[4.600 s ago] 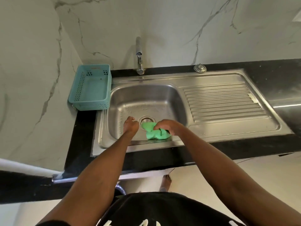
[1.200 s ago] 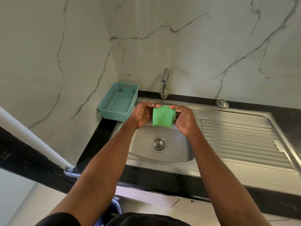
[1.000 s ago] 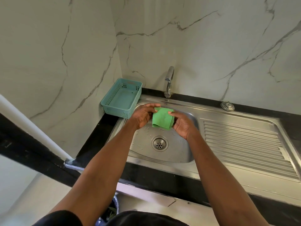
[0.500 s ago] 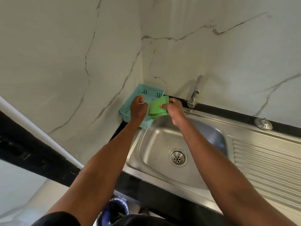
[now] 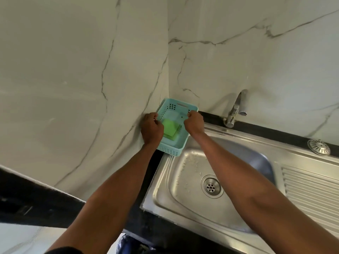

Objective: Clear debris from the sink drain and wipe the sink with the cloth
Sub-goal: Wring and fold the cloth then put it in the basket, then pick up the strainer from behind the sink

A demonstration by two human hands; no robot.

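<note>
- Two hands at teal basket in the wall corner, just left of the sink
- left hand and right hand curled on opposite basket rims
- folded green cloth lies inside, between them, nearer left hand, touching neither I think

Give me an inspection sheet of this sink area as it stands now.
Surface: black countertop with a steel sink set in; the basin shows small specks or droplets, which of the two cannot be told.
Job's things: folded green cloth lies inside the teal basket; drain uncovered, holes look clear.
Clutter: loose round strainer on the counter behind the drainboard.
Hands: left hand at the basket's left rim, right hand at its right rim, fingers curled; whether they actually grip it cannot be told.
Cables: nothing seen.
Surroundings: marble-look walls, tap not running, a bin partly visible below the counter.
</note>
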